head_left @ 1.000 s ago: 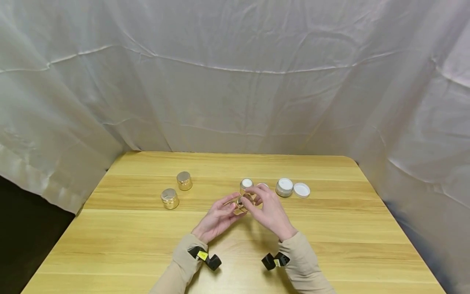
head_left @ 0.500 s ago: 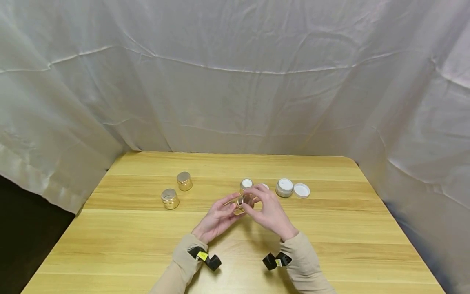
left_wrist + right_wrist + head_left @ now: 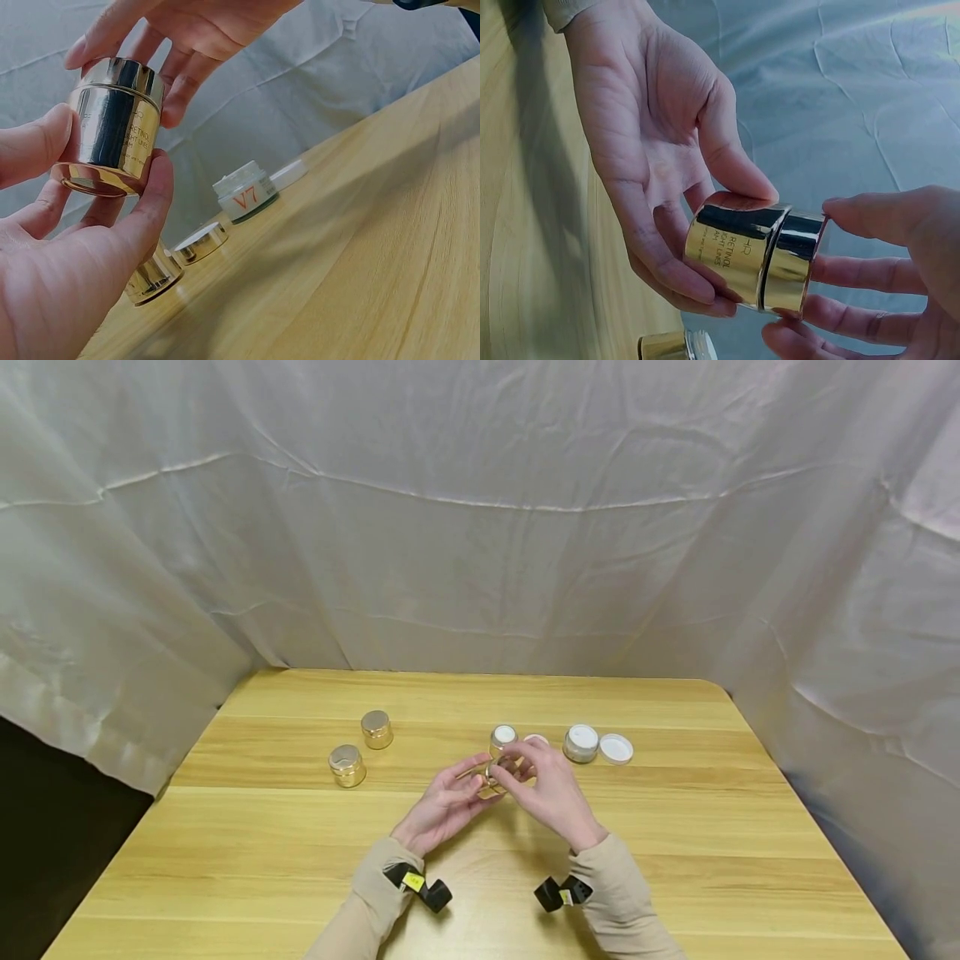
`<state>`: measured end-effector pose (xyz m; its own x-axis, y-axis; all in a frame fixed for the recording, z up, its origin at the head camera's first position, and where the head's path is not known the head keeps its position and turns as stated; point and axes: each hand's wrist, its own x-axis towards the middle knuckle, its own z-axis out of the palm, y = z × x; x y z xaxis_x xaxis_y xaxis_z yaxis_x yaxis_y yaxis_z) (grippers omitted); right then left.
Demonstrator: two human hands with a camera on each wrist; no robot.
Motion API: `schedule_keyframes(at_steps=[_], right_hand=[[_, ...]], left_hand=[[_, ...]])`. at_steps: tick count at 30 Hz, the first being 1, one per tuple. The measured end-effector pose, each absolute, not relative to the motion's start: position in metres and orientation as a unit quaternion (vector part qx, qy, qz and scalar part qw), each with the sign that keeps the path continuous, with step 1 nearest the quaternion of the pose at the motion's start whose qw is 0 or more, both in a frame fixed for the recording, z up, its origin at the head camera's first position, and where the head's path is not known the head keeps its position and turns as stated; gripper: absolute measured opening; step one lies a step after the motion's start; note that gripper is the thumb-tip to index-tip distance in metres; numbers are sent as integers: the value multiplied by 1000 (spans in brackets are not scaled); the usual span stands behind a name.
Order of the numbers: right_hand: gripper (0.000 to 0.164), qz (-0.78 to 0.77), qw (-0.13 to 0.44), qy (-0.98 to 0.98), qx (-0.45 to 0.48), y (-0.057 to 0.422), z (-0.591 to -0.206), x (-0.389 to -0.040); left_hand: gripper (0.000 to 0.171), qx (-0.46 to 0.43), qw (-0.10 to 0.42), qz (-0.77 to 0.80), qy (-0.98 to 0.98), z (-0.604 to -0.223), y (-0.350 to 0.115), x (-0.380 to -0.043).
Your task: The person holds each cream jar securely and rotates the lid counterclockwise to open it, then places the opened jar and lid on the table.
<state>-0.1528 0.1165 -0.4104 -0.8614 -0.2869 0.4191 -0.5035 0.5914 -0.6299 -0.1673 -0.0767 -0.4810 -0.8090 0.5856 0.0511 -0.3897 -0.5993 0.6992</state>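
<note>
My left hand (image 3: 446, 806) holds a gold cream jar (image 3: 112, 127) by its body, between thumb and fingers, tilted and off the table. Thumb and fingers of my right hand (image 3: 553, 793) grip the jar's shiny gold lid (image 3: 795, 259). The lid sits on the jar, with a dark narrow line between the two in the right wrist view. Dark printed lettering marks the body. Just beyond the hands stands an uncovered gold jar (image 3: 504, 737) with a white top. Beside it lies a gold-sided lid (image 3: 201, 241), partly hidden by my right hand in the head view.
To the right stands an uncovered jar marked V7 (image 3: 247, 193), with a white lid (image 3: 617, 749) lying next to it. Two lidded gold jars (image 3: 347, 767) stand at the left of the wooden table (image 3: 247, 860). A grey curtain (image 3: 480, 568) hangs behind.
My right fingers have shifted round the lid and back, with a small turn of the wrist. My left hand and the things on the table stay where they were.
</note>
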Motion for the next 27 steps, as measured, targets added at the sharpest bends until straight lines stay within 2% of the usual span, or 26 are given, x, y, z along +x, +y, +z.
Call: schedule_keyframes(at_steps=[9,19,27], right_hand=[[26,386,126,-875,264,117,-410,-153],[23,402,125,-882,211,117,-409,-152],[20,406,132,-879,215,117,-410,-152]], left_hand=[[35,147,281,882,349,-482,-78,-168],[33,139,269,888,347,-483,-78,-168],[33,134,266,888,351,-482,-78,-168]])
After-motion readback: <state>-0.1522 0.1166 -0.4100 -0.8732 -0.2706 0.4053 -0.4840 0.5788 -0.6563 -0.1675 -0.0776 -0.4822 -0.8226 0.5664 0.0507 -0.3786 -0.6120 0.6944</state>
